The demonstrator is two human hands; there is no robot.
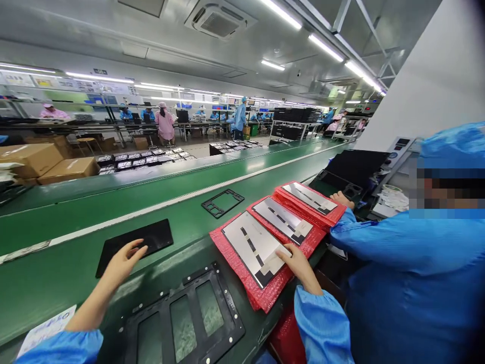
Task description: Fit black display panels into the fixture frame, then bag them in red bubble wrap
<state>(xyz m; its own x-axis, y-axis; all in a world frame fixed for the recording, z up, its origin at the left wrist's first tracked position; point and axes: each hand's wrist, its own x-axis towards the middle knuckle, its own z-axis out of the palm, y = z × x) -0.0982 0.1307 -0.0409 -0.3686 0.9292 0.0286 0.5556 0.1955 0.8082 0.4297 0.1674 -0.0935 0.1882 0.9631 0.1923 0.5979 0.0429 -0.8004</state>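
My left hand [127, 263] is over a glossy black flat panel [157, 237] on the green belt, thumb and fingers apart; whether the fingertips touch it I cannot tell. My right hand [299, 263] pinches the right edge of the nearest silver display panel [242, 235], which has a black strip along its back. That panel lies on red bubble wrap [261, 301]. Beyond it lie a second silver panel [271, 215] and a third silver panel [308, 197], also on red wrap. A black frame fixture [202, 316] with rectangular openings sits between my hands.
A smaller black frame [223, 202] lies further along the green conveyor [182, 212]. At right, a co-worker in blue [409, 273] reaches toward dark panels [352, 167]. A printed sheet [47, 331] is at lower left. Cardboard boxes [34, 159] stand across the belt.
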